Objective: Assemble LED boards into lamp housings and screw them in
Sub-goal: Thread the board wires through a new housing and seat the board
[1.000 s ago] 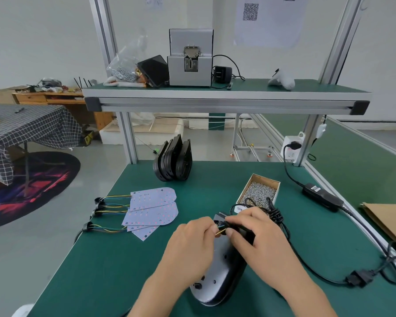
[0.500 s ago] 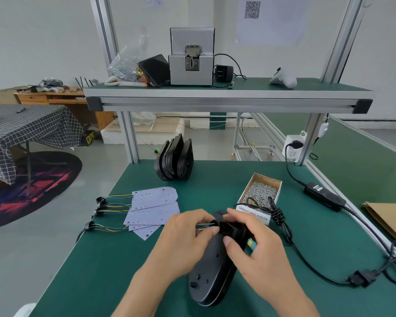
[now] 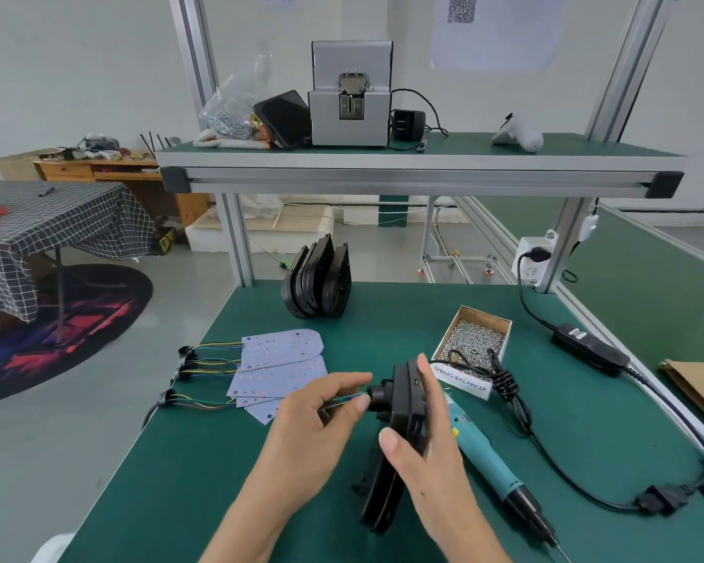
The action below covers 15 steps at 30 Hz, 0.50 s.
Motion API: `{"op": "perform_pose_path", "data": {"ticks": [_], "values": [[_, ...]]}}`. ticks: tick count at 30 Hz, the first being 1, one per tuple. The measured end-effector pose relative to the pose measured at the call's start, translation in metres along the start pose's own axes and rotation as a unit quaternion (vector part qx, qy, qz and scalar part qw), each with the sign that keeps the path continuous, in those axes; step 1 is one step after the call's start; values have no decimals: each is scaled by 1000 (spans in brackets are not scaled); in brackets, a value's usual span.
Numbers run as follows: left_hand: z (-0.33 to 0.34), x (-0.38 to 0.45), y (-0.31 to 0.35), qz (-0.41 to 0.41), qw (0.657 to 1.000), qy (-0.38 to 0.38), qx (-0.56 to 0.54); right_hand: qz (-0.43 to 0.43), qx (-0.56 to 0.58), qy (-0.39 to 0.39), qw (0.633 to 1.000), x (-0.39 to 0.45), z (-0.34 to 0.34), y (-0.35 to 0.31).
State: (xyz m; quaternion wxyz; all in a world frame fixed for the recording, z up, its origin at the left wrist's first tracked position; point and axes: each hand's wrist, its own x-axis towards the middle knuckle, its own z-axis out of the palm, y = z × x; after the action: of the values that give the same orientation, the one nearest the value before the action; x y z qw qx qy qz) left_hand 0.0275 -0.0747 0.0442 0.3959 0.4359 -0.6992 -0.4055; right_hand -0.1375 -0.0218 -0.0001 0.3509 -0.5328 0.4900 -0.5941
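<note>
Two hands on one black lamp housing (image 3: 399, 404), tipped on edge above the green bench (image 3: 204, 461).

Left hand (image 3: 318, 416) pinching coloured wires (image 3: 348, 400) at the housing's grommet; right hand (image 3: 419, 440) gripping the housing. Spare LED boards (image 3: 281, 371) lying left, stacked housings (image 3: 318, 282) behind, teal screwdriver (image 3: 488, 457) just right.

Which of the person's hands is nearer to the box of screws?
Right. The right hand, holding the lamp housing, sits just below the box of screws; the left hand is farther left.
</note>
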Motion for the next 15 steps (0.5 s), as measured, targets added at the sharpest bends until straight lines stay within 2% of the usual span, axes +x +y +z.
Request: {"op": "perform_pose_path", "data": {"ticks": [4,9,15], "values": [[-2,-2,10,21,999,2,-35,-55,-42,20,997,0,4,-12],[-5,1,20,-20,991,15,-134,-109,-89,27,990,2,4,-29],[-6,-1,35,-18,970,-7,-242,-177,-146,55,972,7,3,-50]]}}
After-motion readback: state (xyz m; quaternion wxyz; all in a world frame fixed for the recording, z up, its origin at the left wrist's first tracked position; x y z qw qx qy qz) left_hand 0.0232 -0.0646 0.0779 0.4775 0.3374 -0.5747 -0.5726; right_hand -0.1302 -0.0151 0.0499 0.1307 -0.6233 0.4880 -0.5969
